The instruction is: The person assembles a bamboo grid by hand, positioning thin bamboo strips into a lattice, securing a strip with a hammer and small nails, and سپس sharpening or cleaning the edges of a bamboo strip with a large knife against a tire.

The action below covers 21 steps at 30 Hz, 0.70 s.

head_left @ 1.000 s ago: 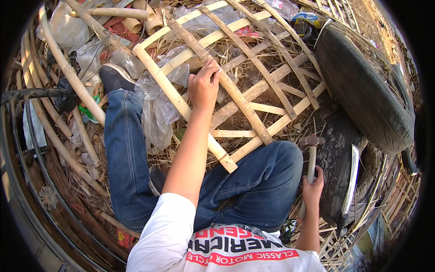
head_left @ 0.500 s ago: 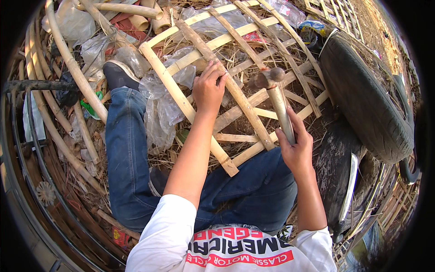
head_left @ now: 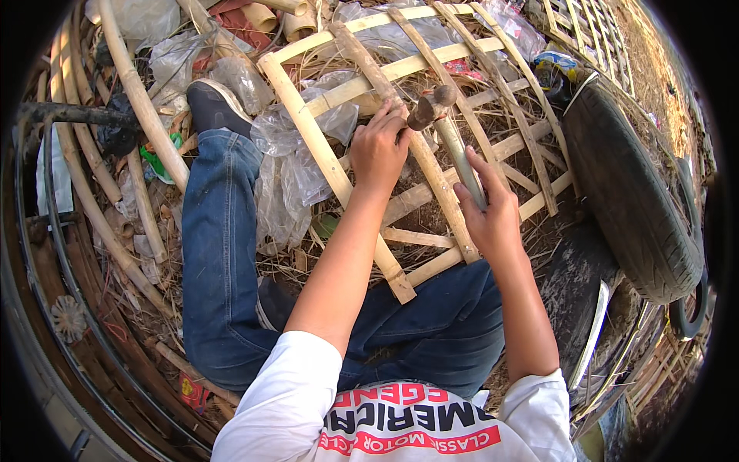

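Note:
A lattice of pale bamboo slats [head_left: 304,127] lies before me, its near corner by my bent leg. My left hand [head_left: 381,150] rests at one long slat [head_left: 436,179], thumb and fingertips pinched together against it. Whatever sits between those fingertips is too small or hidden to make out. In my right hand [head_left: 493,212] is a hammer [head_left: 459,154], gripped around its light-coloured handle. Its rusty brown head is just right of my left fingertips, over the slat; whether it touches anything I cannot tell.
A black tyre [head_left: 627,192] stands close on the right. Long bamboo poles [head_left: 138,88] and a dark metal bar [head_left: 77,114] lie at the left. Clear plastic bags [head_left: 281,192] and dry straw cover the ground under the lattice. Another lattice [head_left: 589,31] is at the far right.
The hammer has swung left and forward, its head now beside my left fingertips. My left hand stays at the same slat. The whole view has shifted slightly.

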### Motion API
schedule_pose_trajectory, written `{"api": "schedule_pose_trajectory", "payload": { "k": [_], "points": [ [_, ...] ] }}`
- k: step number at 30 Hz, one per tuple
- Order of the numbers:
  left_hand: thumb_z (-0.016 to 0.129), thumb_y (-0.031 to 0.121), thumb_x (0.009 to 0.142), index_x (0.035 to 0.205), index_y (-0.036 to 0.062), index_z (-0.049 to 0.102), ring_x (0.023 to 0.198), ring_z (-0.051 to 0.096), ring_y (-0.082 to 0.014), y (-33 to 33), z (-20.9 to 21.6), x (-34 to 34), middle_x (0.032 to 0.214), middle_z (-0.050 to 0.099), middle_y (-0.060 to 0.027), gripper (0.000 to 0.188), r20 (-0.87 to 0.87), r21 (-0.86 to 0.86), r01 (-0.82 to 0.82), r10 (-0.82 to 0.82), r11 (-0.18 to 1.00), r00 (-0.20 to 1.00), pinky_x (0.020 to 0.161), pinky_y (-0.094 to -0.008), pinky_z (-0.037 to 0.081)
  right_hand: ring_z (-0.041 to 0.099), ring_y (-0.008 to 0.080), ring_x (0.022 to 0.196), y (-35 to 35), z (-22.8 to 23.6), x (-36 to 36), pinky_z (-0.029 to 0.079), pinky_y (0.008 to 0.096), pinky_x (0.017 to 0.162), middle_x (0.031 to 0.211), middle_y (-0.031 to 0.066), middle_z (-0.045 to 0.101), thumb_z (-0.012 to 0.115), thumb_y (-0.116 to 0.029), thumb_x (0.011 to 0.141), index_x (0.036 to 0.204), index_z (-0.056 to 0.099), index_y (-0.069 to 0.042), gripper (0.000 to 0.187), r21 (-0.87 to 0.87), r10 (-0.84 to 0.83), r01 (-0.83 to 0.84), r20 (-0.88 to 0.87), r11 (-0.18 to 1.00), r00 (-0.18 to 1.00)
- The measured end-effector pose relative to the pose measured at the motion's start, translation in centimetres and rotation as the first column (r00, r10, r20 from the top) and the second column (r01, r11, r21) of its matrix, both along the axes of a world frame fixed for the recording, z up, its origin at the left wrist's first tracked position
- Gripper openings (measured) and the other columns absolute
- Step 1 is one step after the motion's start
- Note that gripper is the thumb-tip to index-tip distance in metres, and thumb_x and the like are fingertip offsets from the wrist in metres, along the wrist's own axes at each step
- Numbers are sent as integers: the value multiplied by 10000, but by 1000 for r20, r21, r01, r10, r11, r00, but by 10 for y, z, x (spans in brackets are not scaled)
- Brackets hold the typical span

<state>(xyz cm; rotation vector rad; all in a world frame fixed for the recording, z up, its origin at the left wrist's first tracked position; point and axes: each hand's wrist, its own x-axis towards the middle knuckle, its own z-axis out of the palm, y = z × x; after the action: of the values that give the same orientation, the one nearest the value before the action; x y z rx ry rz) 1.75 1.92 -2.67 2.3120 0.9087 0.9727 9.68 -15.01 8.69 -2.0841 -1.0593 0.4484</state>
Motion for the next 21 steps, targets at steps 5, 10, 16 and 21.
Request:
{"api": "schedule_pose_trajectory", "payload": {
  "k": [5, 10, 16, 21],
  "points": [
    [694, 157, 817, 818, 84, 651, 1176, 581, -225, 0, -1, 1, 1097, 691, -65, 85, 37, -11, 16, -15, 1000, 999, 775, -372, 479, 670, 385, 837, -4, -8, -2, 518, 384, 701, 962, 244, 665, 685, -52, 832, 1296, 530, -63, 490, 93, -45, 43, 24, 995, 999],
    [692, 147, 810, 820, 77, 648, 1175, 581, -224, 2, -1, 0, 1103, 688, -62, 84, 6, -21, 10, -10, 1000, 1000, 789, -379, 482, 659, 401, 902, 5, 7, -3, 525, 385, 731, 990, 249, 663, 668, -28, 837, 1280, 535, -52, 463, 2, 19, -19, -2, 1000, 1000],
    [693, 148, 805, 816, 67, 641, 1173, 582, -225, 0, 0, 2, 1116, 683, -64, 97, 37, -20, 20, -19, 1000, 999, 796, -375, 481, 659, 398, 877, 3, 11, -6, 519, 391, 719, 968, 255, 660, 663, -9, 830, 1281, 528, -51, 473, 14, 16, -17, 52, 1000, 999],
    [694, 155, 806, 804, 75, 641, 1174, 580, -228, 0, -2, 1, 1121, 681, -72, 95, 34, -24, 18, -17, 1000, 999, 783, -373, 483, 655, 405, 807, 0, 3, -10, 503, 406, 663, 942, 257, 656, 652, 6, 830, 1273, 533, -49, 462, 161, -20, 2, 113, 987, 993]
  ]
}}
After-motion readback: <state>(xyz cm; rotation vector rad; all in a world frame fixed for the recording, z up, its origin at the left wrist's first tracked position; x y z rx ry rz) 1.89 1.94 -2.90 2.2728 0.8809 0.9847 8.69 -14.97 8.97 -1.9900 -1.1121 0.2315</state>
